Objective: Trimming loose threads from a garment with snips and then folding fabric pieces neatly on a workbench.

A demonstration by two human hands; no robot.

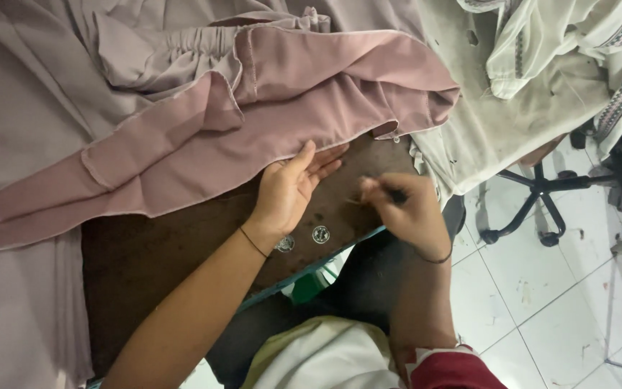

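Note:
A dusty pink garment (268, 122) lies spread over a dark brown table (160, 252). My left hand (289, 189) rests flat at the garment's lower hem, fingers together and slightly spread on the cloth edge. My right hand (404, 209) is beside it over the table's corner, fingers pinched on a small dark thing that looks like a needle or thread; it is blurred. Two round metal snap buttons (320, 234) lie on the table just below my left wrist.
Pale lilac fabric (30, 86) covers the left and top of the table. A dirty white cloth (512, 108) and a patterned white garment (577, 43) lie at the top right. A black swivel chair base (538, 194) stands on the white tiled floor (541, 302).

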